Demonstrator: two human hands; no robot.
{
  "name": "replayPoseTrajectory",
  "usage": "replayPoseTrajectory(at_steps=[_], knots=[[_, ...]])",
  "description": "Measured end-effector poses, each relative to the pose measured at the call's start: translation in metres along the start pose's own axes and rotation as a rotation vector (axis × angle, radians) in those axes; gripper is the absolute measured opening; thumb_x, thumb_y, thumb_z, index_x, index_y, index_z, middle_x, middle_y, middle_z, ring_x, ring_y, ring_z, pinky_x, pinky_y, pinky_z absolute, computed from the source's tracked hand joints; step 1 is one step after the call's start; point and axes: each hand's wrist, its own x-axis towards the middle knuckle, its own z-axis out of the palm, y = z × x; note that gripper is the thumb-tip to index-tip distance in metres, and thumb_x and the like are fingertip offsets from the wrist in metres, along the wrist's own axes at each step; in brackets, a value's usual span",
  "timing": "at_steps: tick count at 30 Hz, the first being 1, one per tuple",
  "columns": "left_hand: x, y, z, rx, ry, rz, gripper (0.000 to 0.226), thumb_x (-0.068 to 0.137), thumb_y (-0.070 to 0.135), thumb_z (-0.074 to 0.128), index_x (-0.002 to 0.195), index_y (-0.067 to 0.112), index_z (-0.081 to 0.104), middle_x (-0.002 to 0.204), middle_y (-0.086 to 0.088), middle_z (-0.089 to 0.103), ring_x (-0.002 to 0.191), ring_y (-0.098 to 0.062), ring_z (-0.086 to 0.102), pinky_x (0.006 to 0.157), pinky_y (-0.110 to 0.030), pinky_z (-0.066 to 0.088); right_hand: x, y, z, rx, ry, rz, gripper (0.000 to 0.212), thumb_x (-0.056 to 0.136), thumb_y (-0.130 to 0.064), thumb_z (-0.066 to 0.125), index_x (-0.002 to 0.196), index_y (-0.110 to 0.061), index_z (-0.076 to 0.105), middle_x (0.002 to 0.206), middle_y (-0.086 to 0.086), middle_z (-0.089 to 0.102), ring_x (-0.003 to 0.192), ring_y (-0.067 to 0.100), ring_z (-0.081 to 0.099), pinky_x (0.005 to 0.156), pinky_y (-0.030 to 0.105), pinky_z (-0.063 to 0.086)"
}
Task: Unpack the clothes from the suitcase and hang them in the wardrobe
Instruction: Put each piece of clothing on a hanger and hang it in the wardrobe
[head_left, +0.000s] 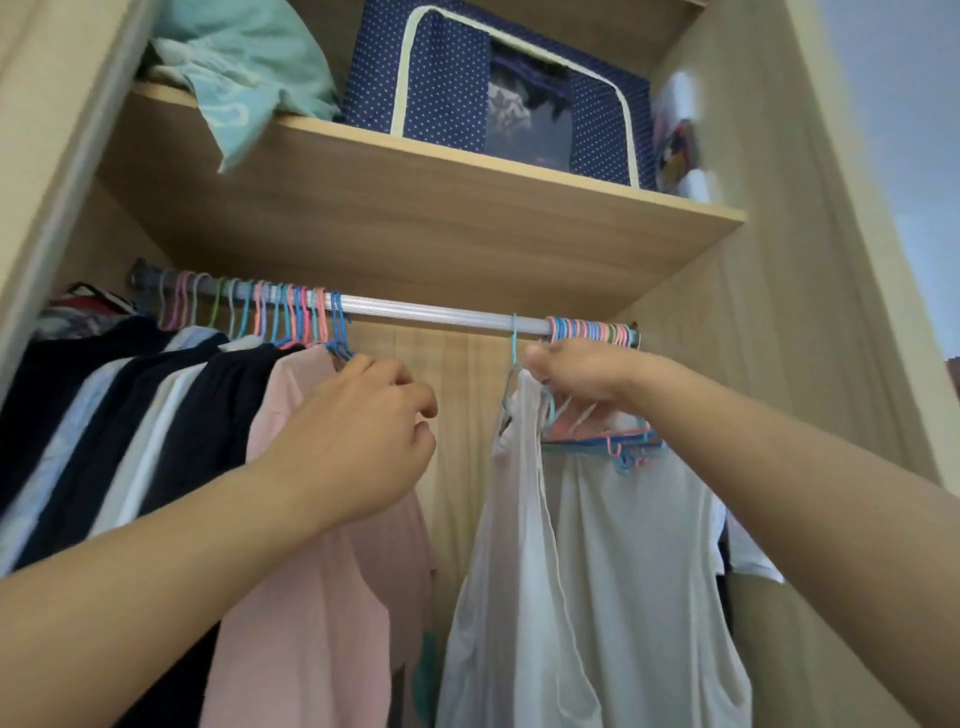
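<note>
I face the open wardrobe. A silver rail (441, 310) runs across it. On its left part hang dark, white and pink garments (311, 545) on coloured hangers (291, 317). My right hand (582, 376) grips the neck of a light blue hanger (513, 343) hooked on the rail; a white garment (597, 571) hangs from it. Right of that hanger a bunch of bare coloured hangers (597, 332) crowds the rail's end. My left hand (358, 436) is raised in front of the pink garment, fingers loosely curled and holding nothing.
Above the rail a wooden shelf (415, 208) carries a crumpled mint cloth (234, 67), a navy dotted storage box (493, 88) and a blurred white bundle (675, 135). The wardrobe's side panels (779, 312) close in left and right. A bare stretch of rail lies between the two hanger groups.
</note>
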Motion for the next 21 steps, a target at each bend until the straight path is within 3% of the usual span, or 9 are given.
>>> replayPoseTrajectory(at_steps=[2,3,4,8,13,17,21], knots=[[0.001,0.012,0.003,-0.015,-0.071,0.000,0.052,0.084,0.040,0.029,0.110,0.030,0.073,0.110,0.004,0.062,0.104,-0.025,0.052,0.093,-0.038,0.047,0.001,0.021,-0.022,-0.323,0.352,-0.082,0.037,0.101,-0.036,0.042,0.099,-0.006,0.064,0.094,0.022,0.071,0.082,0.037,0.071,0.059,0.029,0.047],[0.000,0.017,0.004,-0.003,-0.096,0.006,0.051,0.084,0.040,0.030,0.111,0.031,0.072,0.111,0.005,0.062,0.105,-0.024,0.052,0.093,-0.037,0.047,0.001,0.032,-0.031,-0.522,0.525,-0.112,0.031,0.097,-0.033,0.048,0.099,-0.007,0.066,0.099,0.022,0.069,0.089,0.040,0.068,0.064,0.031,0.044],[-0.001,0.021,0.005,0.015,-0.115,0.017,0.049,0.085,0.040,0.030,0.111,0.031,0.071,0.111,0.006,0.061,0.107,-0.023,0.052,0.092,-0.036,0.046,0.001,0.043,-0.038,-0.653,0.598,-0.115,0.029,0.094,-0.032,0.052,0.102,-0.009,0.066,0.105,0.023,0.067,0.095,0.041,0.065,0.068,0.034,0.043],[-0.010,0.024,0.008,0.063,-0.152,0.033,0.040,0.093,0.039,0.034,0.111,0.033,0.069,0.112,0.009,0.059,0.109,-0.019,0.050,0.091,-0.034,0.044,0.006,0.068,-0.037,-0.904,0.454,-0.072,0.042,0.090,-0.047,0.061,0.114,-0.013,0.065,0.117,0.014,0.064,0.108,0.034,0.060,0.078,0.034,0.046],[-0.020,0.021,0.011,0.062,-0.128,0.049,0.045,0.085,0.038,0.028,0.095,0.030,0.070,0.104,0.010,0.060,0.102,-0.019,0.052,0.088,-0.035,0.046,0.012,0.071,-0.022,-1.037,0.411,-0.110,0.025,0.092,-0.020,0.057,0.114,-0.010,0.063,0.117,0.013,0.065,0.107,0.034,0.064,0.084,0.038,0.051],[-0.030,0.015,0.010,0.083,-0.110,0.016,0.041,0.084,0.038,0.034,0.087,0.030,0.074,0.093,0.009,0.063,0.092,-0.019,0.056,0.077,-0.034,0.049,0.026,0.066,-0.018,-0.857,0.371,-0.117,0.014,0.092,-0.021,0.058,0.098,-0.009,0.062,0.110,0.017,0.067,0.099,0.037,0.065,0.078,0.038,0.052],[-0.038,0.009,0.002,0.103,-0.139,-0.010,0.047,0.084,0.039,0.029,0.082,0.028,0.075,0.087,0.007,0.063,0.085,-0.021,0.058,0.072,-0.039,0.054,0.036,0.058,-0.033,-0.595,0.520,-0.125,0.012,0.092,-0.008,0.051,0.087,-0.003,0.059,0.104,0.027,0.066,0.095,0.043,0.063,0.069,0.036,0.041]])
